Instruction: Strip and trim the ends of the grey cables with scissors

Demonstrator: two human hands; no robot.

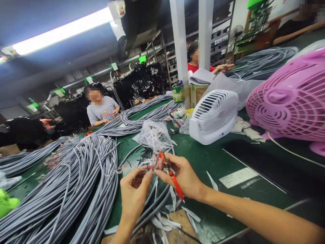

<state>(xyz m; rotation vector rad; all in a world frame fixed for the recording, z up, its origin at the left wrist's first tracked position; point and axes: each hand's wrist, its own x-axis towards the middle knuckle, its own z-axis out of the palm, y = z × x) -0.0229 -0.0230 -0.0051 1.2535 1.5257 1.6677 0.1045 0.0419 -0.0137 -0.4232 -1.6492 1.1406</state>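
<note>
The left hand pinches thin coloured wires in its fingers — the right hand has fingers around a red-handled metal tool; long grey cables lie left.

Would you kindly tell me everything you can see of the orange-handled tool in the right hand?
The orange-handled tool sits slanted in the right hand. One smooth, plastic-looking handle sticks out below the hand, pointing down and rightward in the picture; a second orange part shows above, with dark metal between. The hand hides much of its working end.
</note>
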